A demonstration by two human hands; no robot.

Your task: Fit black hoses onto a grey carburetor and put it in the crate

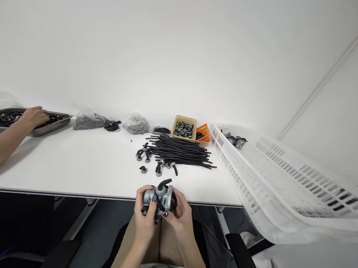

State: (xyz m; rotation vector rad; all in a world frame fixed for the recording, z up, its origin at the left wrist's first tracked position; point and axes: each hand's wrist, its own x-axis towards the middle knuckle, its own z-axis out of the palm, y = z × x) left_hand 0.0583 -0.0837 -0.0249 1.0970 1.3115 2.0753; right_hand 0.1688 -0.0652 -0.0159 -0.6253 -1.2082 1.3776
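Note:
Between my two hands, at the front edge of the table, is a grey metal carburetor with a black rubber elbow on top. My left hand closes round its left side, the thumb pressed to its front. Round the right side wraps my right hand, its thumb low by a small fitting. Just beyond lie several loose caps with black elbows, and one lone cap sits nearest. A pile of black rubber hoses lies behind them.
White perforated crates stand along the right. A beige bin of caps and an orange basket stand at the back. Bagged parts lie left of them. Another person's hand reaches into a metal tray.

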